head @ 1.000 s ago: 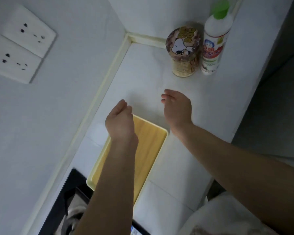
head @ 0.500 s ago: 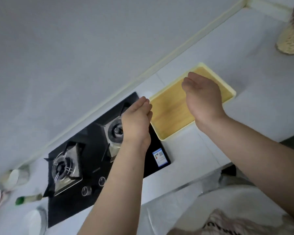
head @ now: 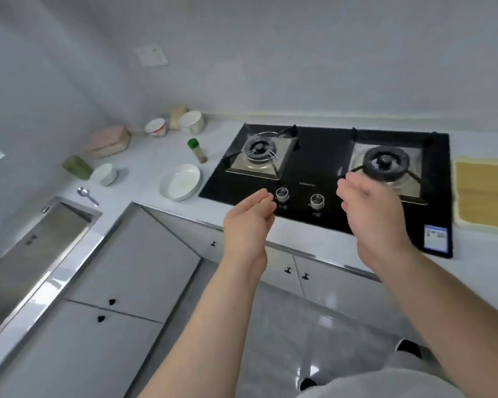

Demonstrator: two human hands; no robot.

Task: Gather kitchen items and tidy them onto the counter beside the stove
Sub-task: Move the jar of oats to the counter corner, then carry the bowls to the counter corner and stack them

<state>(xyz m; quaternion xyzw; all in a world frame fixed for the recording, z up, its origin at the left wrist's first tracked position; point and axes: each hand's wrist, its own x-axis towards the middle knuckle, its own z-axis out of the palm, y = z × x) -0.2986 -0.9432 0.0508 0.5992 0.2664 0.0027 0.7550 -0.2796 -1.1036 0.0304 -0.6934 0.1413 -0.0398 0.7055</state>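
My left hand [head: 249, 222] and my right hand [head: 374, 216] hover empty over the front edge of the black two-burner stove [head: 322, 168], fingers loosely curled and apart. Left of the stove, on the white counter [head: 144, 165], lie a white plate [head: 180, 182], a green-capped spice bottle [head: 197, 150], two white bowls [head: 156, 127] [head: 191, 122], a small white dish [head: 104, 174], a green container [head: 76, 167], a pink box [head: 108, 140] and a metal spoon [head: 87, 194]. A yellow wooden tray [head: 486, 193] sits on the counter right of the stove.
A steel sink [head: 32, 248] is set into the counter at the left. Grey cabinet doors [head: 133, 268] with black knobs run below the counter edge. Two stove knobs [head: 299, 196] sit between my hands. A wall socket [head: 151, 55] hangs above.
My view has swung left from the corner with the jar and bottle, past the tray, to the stove and the left counter. Both hands moved along with it, still empty.
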